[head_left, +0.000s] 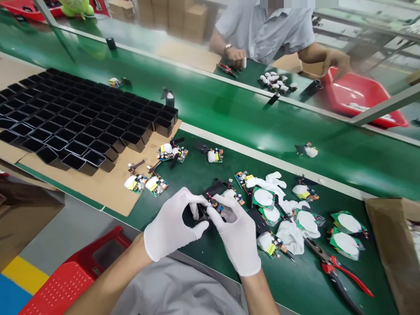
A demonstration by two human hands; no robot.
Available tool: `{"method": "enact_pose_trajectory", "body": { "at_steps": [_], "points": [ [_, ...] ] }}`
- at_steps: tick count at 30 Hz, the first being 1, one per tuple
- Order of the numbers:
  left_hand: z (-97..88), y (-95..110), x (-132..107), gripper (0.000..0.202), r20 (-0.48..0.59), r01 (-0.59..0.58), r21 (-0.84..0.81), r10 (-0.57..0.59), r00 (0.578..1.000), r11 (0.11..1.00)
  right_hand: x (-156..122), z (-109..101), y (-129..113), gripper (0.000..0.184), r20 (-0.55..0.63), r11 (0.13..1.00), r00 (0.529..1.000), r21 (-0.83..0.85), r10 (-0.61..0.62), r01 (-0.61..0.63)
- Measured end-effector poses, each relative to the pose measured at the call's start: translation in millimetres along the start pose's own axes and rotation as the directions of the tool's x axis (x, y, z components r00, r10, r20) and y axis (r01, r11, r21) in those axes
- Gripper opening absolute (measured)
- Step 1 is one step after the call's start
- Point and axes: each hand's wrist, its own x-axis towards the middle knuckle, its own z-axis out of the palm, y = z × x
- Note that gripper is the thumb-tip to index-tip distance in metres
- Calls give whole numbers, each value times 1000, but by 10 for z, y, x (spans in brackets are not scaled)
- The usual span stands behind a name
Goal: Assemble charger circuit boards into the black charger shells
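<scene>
The white-gloved right hand [238, 232] pinches a small circuit board with coloured components [217, 205] between the hands; the white-gloved left hand [175, 223] curves, thumb apart, beside a dark plastic piece [200, 213], its grip too hidden to tell. Over the green counter [295, 284], gentle, edge-only fingertip pressure would best spare the components.

A pair of red-and-black-handled pliers [328, 264] is laid on the green desk [295, 288]. To their right, a cardboard box [390, 245] is placed; far to their left, a red stool [65, 284] is seen. Well beyond them, a red basin [357, 85] is set beside a co-worker [262, 37], and cartons [193, 24] are stacked farther left.
</scene>
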Motion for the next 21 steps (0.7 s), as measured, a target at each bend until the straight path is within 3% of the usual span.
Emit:
{"method": "enact_pose_trajectory", "body": {
  "at_steps": [3,6,10,13,16,19,21],
  "points": [
    [14,28,10,57,27,51,-23,-51,998,998,-9,-123,-19,42,15,982,995,160,97,-98],
    [-3,71,35,46,129,125,-77,-115,985,989,-23,-181,-73,37,53,960,995,263,86,-97],
    [-21,125,69,26,102,127,-104,-116,988,986,-25,-162,-131,35,-48,983,999,182,-17,25],
    [1,142,72,25,71,106,-66,-102,992,992,-21,-138,-113,37,-62,988,998,152,-7,16],
    [20,146,72,24,74,48,-25,-46,996,999,-8,-141,-49,44,110,977,994,214,1,-25],
    [1,135,71,27,141,-66,27,62,988,997,20,-176,-13,57,300,977,953,189,43,-104],
    [-29,107,58,38,214,-79,64,64,975,995,35,-214,-26,52,335,978,939,159,78,-138]
  ]
}}
